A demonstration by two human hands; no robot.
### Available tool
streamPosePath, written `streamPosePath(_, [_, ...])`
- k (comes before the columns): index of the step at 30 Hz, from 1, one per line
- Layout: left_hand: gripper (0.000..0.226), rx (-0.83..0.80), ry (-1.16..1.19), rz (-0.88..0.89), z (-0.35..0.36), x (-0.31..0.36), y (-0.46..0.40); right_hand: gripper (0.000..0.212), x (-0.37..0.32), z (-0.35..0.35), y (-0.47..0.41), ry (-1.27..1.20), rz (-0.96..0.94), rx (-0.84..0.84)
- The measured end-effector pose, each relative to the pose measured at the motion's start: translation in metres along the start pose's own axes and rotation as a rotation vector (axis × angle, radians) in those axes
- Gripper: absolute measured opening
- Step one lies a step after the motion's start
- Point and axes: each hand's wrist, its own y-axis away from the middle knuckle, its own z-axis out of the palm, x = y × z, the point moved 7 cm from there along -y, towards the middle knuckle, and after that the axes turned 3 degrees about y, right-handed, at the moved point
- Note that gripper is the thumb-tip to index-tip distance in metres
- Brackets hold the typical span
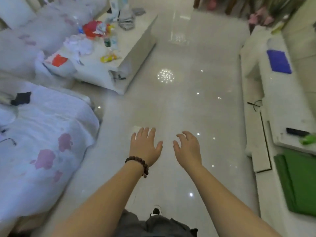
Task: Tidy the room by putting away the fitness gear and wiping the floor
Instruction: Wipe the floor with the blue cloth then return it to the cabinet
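**Both hands free, floor bare, gear still to find**

At far left a sofa (42, 130) lies under a white cover printed with pink flowers, a small black item (22, 98) resting near its top edge. Beyond it stands a low white desk (136, 41) crowded with clutter: a red and white bag (58, 60), crumpled white paper or cloth, a yellow packet (108, 58), a red wrapper (92, 29), a green-capped bottle (107, 43) and a grey garment (127, 21).

The glossy pale floor (188, 103) runs up the middle, showing only reflected ceiling lights; whether it has been wiped cannot be told from its shine alone. Above it, the left hand (145, 144), with a brown bead bracelet (137, 164) on its wrist, is spread with fingers straight and has nothing in its grip. Just beside it the right hand (188, 147) is loosely spread, fingers a little bent, its grip likewise holding nothing. Neither touches anything. A dark shoe (156, 211) shows below.

To the right a long white desk (253, 93) carries a blue mat-like pad (279, 61), a thin black cable, a black bar-shaped item (296, 131) and a bright green object (308, 140). At its near end lies a folded green mat (297, 183), probably the fitness gear, possibly already stowed.

No cloth or mop is in view, so wiping seems to remain.
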Motion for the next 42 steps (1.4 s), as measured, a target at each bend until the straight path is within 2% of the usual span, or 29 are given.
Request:
streamPosePath(5, [0.064, -0.058, -0.040, 0.131, 0.008, 0.048, -0.057, 0.040, 0.052, -0.019, -0.031, -0.025, 0.170, 0.040])
streamPosePath(11, [0.064, -0.098, -0.064, 0.236, 0.009, 0.076, -0.144, 0.040, 0.078, -0.021, -0.092, -0.017, 0.294, 0.060])
streamPosePath(18, [0.064, -0.142, -0.113, 0.319, -0.016, 0.069, -0.295, 0.040, 0.073, -0.015, -0.228, -0.059, 0.418, 0.092])
streamPosePath(24, [0.063, -0.127, -0.161, 0.389, -0.056, 0.074, -0.412, 0.042, 0.058, -0.039, -0.347, -0.033, 0.466, 0.127])
streamPosePath(30, [0.064, -0.187, -0.142, 0.440, -0.056, 0.102, -0.501, 0.041, 0.083, -0.056, -0.424, -0.017, 0.542, 0.150])
streamPosePath(36, [0.064, -0.212, -0.149, 0.490, -0.040, 0.157, -0.603, 0.042, 0.138, -0.065, -0.509, -0.013, 0.596, 0.149])
streamPosePath(42, [0.064, -0.226, -0.164, 0.533, -0.032, 0.254, -0.737, 0.040, 0.225, -0.101, -0.636, -0.035, 0.627, 0.202])
